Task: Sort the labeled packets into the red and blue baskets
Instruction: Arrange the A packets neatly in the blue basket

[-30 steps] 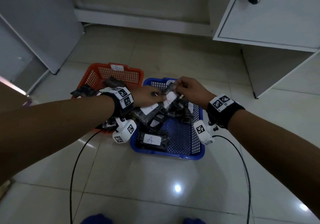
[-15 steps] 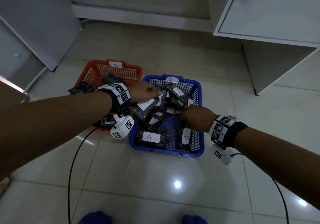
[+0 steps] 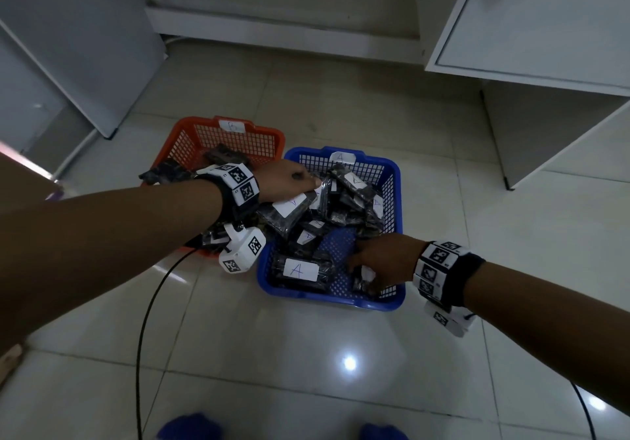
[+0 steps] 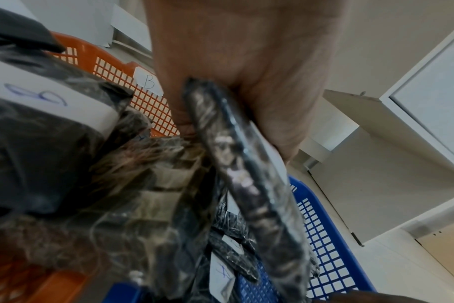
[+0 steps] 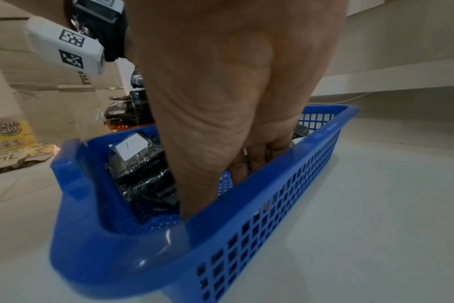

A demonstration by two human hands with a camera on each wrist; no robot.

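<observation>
A red basket [image 3: 191, 126] tagged B and a blue basket [image 3: 395, 174] tagged A stand side by side on the floor, both holding dark packets with white labels. My left hand [image 3: 306, 184] hovers over the gap between them and grips a dark packet [image 3: 289, 211], seen edge-on in the left wrist view [image 4: 249, 184]. My right hand [image 3: 361, 269] reaches down into the blue basket's front right corner [image 5: 117, 256], fingers [image 5: 257, 160] on a labeled packet [image 3: 367, 275]. Its grip is hidden. Another packet marked A [image 3: 300, 271] lies front left.
A white cabinet [image 3: 545, 30] stands at the back right and a leaning white panel [image 3: 85, 47] at the back left. Cardboard boxes [image 5: 26, 102] sit beyond the baskets. Wrist cables [image 3: 146, 320] trail over the glossy tiled floor. Blue shoe tips [image 3: 191, 427] show at the bottom.
My right hand left the left hand near the basket's far end, came toward me with a packet and went down into the front right corner. The left hand stayed put with its packet.
</observation>
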